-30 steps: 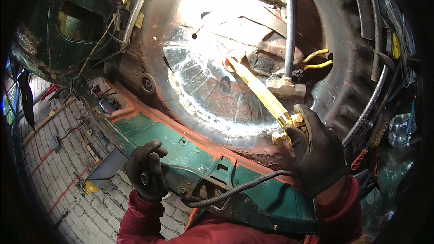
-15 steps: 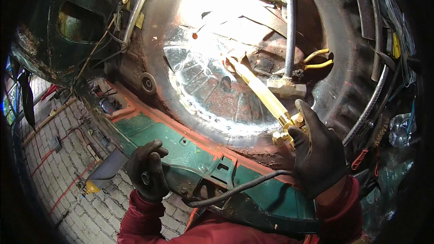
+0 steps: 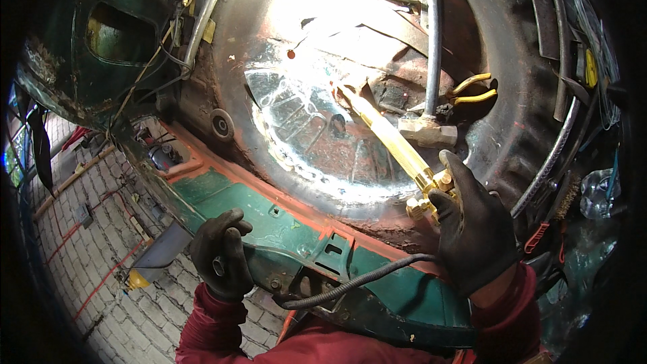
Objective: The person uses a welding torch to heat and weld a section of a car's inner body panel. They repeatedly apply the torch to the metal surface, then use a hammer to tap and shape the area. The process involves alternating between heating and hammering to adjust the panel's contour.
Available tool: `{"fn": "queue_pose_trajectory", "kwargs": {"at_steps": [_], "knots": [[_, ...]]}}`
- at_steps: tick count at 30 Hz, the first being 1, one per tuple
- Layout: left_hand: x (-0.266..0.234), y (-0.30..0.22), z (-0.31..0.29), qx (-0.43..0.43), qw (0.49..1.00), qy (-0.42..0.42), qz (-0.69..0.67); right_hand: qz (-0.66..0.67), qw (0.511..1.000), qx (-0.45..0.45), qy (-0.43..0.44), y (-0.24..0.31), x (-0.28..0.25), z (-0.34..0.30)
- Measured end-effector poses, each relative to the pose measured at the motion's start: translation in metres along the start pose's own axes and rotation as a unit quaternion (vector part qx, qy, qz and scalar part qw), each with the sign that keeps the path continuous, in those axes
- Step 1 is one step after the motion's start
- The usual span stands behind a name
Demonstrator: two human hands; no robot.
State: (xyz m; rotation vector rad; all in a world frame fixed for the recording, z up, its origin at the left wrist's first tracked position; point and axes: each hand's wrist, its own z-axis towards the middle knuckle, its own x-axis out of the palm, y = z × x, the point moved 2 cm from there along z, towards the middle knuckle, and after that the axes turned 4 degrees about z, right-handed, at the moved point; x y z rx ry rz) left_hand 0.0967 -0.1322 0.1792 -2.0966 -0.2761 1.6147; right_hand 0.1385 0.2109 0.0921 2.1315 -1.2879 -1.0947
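A brass-coloured gas torch [image 3: 394, 140] with valve knobs at its rear is gripped in my right hand [image 3: 477, 229], which wears a dark glove. Its nozzle points up and left over a round, rusty metal recess [image 3: 465, 182], where strong glare washes out the tip. My left hand [image 3: 221, 255], also gloved, is at the near edge of a green metal panel [image 3: 273, 219]. Those fingers are curled closed, and a dark round end shows among them; what it belongs to is hidden. A dark ribbed hose [image 3: 357, 288] runs across the panel between my hands.
Inside the recess lie a hammer [image 3: 428, 133] with a metal handle and yellow-handled pliers [image 3: 475, 89]. Metal strips [image 3: 539, 13], a coil of wire [image 3: 596, 47] and a clear plastic bottle [image 3: 598, 192] are at the right. Brick paving [image 3: 145, 303] shows at lower left.
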Motion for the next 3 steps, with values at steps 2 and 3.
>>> {"fn": "queue_pose_trajectory", "kwargs": {"at_steps": [2, 3], "knots": [[-0.0006, -0.0014, -0.0011, -0.003, 1.000, 0.003, 0.001, 0.002, 1.000, 0.002, 0.005, -0.0012, -0.0002, 0.0012], [-0.0005, -0.0017, -0.0011, -0.003, 1.000, 0.003, 0.002, 0.005, 1.000, 0.001, 0.004, -0.0020, 0.0001, 0.0017]]}}
